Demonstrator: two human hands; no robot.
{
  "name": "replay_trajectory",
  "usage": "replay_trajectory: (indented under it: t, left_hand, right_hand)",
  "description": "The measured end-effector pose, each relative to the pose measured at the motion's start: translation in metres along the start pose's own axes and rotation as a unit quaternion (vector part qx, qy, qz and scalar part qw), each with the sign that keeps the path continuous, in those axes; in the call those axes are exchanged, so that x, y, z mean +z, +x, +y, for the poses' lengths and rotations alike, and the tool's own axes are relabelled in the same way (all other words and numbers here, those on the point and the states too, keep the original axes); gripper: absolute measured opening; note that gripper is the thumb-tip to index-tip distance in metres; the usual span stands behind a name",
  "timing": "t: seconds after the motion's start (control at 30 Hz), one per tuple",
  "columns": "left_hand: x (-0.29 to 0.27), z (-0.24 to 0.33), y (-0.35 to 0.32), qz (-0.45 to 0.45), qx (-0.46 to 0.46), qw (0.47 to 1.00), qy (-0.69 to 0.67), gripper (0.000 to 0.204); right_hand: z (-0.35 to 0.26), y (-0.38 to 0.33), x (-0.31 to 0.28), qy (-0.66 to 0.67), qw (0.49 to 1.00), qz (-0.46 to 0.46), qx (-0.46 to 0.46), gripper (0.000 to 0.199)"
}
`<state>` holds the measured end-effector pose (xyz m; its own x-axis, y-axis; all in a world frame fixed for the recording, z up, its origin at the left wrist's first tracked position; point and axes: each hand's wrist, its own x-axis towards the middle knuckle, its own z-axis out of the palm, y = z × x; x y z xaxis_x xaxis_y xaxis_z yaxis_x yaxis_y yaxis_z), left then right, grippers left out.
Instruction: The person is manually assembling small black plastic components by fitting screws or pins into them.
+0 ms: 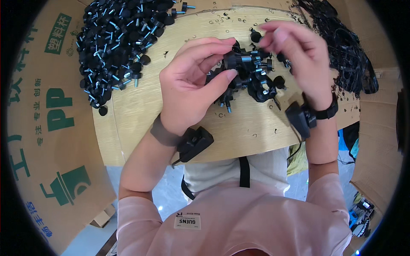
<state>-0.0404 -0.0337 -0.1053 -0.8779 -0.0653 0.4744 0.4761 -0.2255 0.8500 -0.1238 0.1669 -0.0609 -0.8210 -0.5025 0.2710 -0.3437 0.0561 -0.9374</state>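
My left hand (192,81) is over the middle of the table. Its thumb and fingertips close around a black knob-headed screw (231,61) whose metal shank points right. Below and right of it lies a small pile of similar knob-headed screws (259,83), some joined to black plastic pieces, partly hidden by the hand. My right hand (305,57) is raised just right of that pile, fingers curled and thumb against the index finger. Motion smears its fingertips, and anything between them cannot be made out. A single knob-headed screw (256,36) lies close to these fingertips.
A large heap of black knob-headed screws (124,38) covers the table's far left. Tangled black plastic strips (348,51) lie at the far right. Small black scraps (228,30) dot the wooden table (141,123). Cardboard walls (64,128) stand at the sides. Both wrists wear strapped black devices.
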Motion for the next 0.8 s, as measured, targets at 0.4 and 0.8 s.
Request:
replay_trajectory:
  t: [0.4,0.8]
  left_hand:
    - [0.009,0.008,0.001,0.063,-0.065,0.995,-0.034,0.038]
    - [-0.006,-0.003,-0.001,-0.017,0.032,0.998,0.058,0.041]
  right_hand:
    - [0.015,-0.015,0.032,0.069,0.996,-0.022,-0.045,0.020]
    - [0.011,-0.014,0.031,0.075,0.996,-0.034,-0.018,0.020]
